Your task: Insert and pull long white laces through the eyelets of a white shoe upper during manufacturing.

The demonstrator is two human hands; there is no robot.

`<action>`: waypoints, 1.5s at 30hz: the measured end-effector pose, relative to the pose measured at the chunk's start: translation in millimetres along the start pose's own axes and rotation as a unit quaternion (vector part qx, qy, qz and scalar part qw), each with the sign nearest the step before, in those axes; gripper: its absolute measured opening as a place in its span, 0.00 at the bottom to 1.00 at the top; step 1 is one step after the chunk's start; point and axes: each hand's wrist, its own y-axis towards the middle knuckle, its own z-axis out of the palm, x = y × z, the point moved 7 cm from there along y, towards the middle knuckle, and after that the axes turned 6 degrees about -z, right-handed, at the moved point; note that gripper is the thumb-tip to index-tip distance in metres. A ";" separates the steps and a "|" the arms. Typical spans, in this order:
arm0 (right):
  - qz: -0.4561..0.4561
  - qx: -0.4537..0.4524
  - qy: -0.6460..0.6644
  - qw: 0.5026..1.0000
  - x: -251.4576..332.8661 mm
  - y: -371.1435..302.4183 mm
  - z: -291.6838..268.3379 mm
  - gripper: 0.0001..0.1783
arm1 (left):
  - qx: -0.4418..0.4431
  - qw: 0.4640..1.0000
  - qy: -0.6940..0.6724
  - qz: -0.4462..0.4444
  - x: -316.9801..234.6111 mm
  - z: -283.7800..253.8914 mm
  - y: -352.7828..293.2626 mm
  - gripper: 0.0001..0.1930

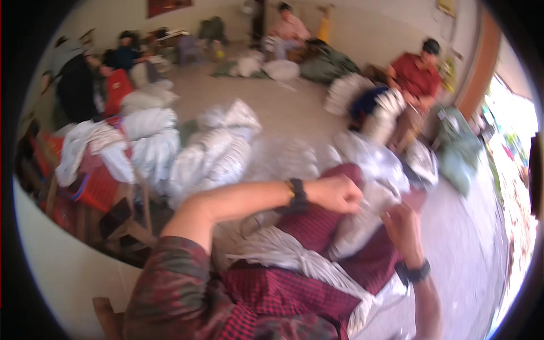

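My left hand is raised over my lap with its fingers curled closed; anything in them is too blurred to name. Facing it on the right, my right hand also has bent, closed fingers, and I cannot make out what they hold. Each wrist wears a dark band. Below and between the hands is a pale cloth bundle, partly inside clear plastic. A heap of whitish fabric strips lies across my red-and-black checked clothing, trailing down to the lower right.
Plastic-wrapped white bundles stand in front of me to the left, near a red plastic basket with cloth draped over it. A person in a red shirt sits to the right beside a green sack. Several other people work farther back.
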 end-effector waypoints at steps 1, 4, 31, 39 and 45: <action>0.003 0.023 0.022 0.999 3.6 9.2 7.7 0.07 | -0.005 1.000 0.019 -0.016 0.2 -8.9 -8.2 0.18; 0.011 0.016 0.036 0.999 -4.3 10.2 -2.5 0.05 | 0.012 0.999 0.047 -0.003 -3.2 -8.3 1.4 0.20; 0.076 0.050 0.088 0.992 -37.9 -9.2 -0.8 0.19 | -0.151 0.976 0.155 0.038 -5.7 2.6 12.0 0.10; 0.065 0.018 0.040 0.997 -37.9 -23.6 1.0 0.13 | -0.099 0.993 0.057 -0.012 8.8 3.4 11.4 0.09; 0.054 0.033 0.005 0.998 -32.4 -17.5 -4.2 0.09 | -0.104 0.990 0.093 0.012 -4.9 -3.7 5.2 0.07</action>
